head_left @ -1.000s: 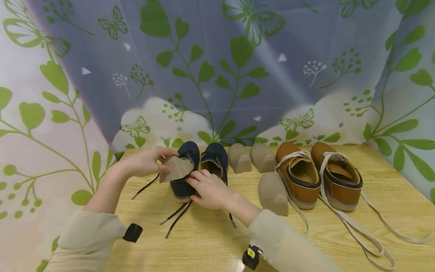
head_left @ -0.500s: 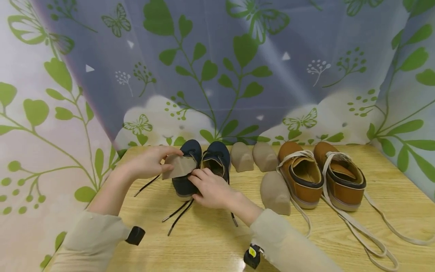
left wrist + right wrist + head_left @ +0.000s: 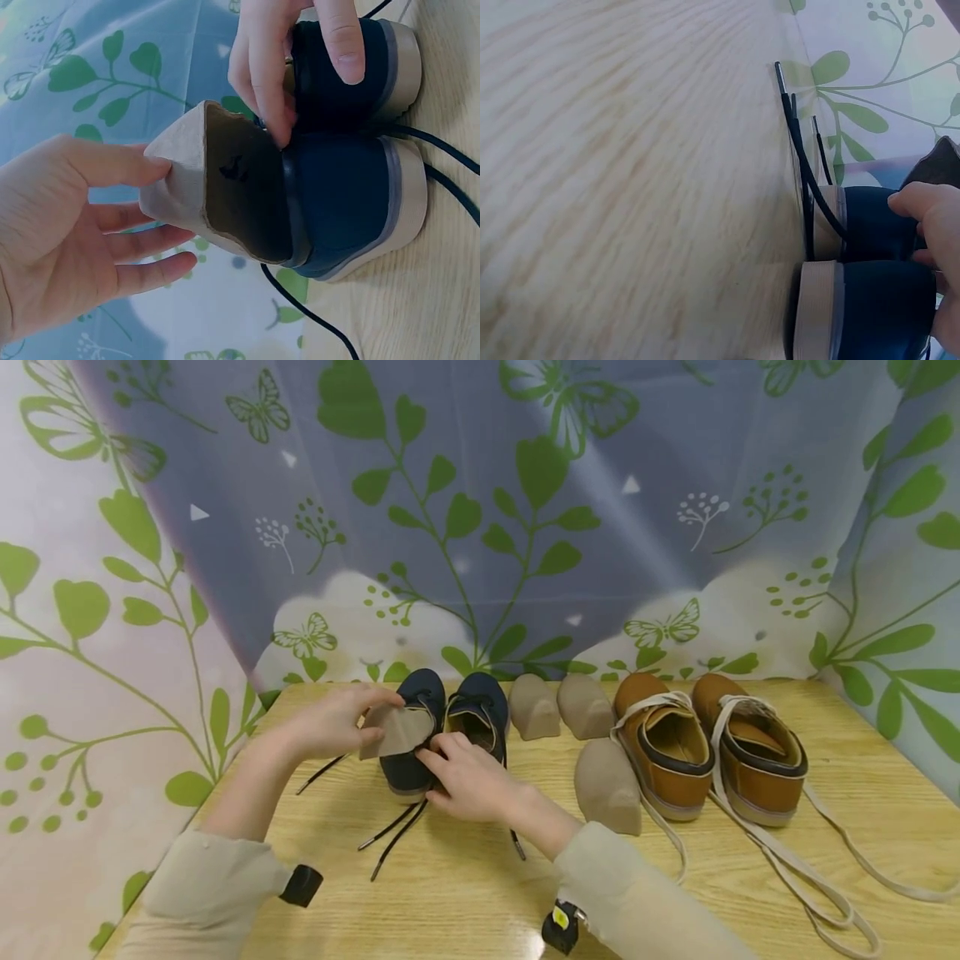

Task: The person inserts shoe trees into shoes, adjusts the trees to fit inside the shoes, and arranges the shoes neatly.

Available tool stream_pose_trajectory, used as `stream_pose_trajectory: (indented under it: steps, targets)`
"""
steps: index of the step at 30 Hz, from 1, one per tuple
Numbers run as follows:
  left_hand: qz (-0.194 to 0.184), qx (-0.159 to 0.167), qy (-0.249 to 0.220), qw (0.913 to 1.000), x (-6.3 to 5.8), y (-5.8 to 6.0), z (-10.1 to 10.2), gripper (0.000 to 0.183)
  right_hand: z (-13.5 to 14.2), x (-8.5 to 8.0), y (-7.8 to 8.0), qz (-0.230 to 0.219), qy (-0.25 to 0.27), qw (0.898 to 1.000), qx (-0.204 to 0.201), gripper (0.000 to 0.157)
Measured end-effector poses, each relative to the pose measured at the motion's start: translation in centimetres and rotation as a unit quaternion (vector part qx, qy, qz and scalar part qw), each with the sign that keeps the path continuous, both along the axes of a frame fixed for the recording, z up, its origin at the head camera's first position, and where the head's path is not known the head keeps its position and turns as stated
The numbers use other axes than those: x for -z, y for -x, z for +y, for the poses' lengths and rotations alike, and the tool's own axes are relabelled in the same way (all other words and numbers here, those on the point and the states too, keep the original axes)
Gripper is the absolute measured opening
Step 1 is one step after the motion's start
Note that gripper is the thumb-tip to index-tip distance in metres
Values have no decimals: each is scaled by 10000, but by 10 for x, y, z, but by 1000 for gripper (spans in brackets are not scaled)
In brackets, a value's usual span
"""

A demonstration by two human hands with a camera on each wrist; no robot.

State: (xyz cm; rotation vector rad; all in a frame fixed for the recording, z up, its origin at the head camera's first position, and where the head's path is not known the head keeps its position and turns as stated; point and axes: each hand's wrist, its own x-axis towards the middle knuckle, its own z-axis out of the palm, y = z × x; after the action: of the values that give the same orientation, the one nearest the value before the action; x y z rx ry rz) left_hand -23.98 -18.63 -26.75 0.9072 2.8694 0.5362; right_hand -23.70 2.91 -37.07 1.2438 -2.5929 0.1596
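Observation:
My left hand pinches a hollow beige moulded shoe insert between thumb and fingers. The insert's rounded end lies in the opening of the left navy shoe; its wide hollow end shows in the left wrist view. At the same shoe's heel collar, my right hand grips the edge, with fingertips beside the insert. The exact thumb contact is unclear. Close on the right stands the second navy shoe, partly covered by my right hand. Black laces trail on the wood.
Two beige inserts stand along the back, and another insert lies nearer on the wooden table. A pair of brown shoes with long, loose pale laces is at right. A leaf-patterned cloth hangs behind.
The view has shifted slightly. The insert stays at the left navy shoe's opening, with barely any movement, and both hands keep nearly the same places.

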Motion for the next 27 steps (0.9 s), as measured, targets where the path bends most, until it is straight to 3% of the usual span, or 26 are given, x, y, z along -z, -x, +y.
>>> stream_pose_trajectory:
  steps: [5, 10, 16, 27]
  targets:
    - [342, -67, 26, 9994, 8, -3, 3, 43, 3, 3, 0, 152, 31, 9999, 13, 52]
    - [554, -223, 77, 9982, 13, -5, 7, 51, 4, 1, 1, 20, 37, 10000, 68, 52]
    - [579, -287, 102, 9979, 13, -6, 9, 52, 6, 0, 2, -324, -15, 9994, 79, 54]
    - [538, -247, 166, 9981, 11, -4, 9, 56, 7, 1, 5, -312, 37, 9995, -71, 55]
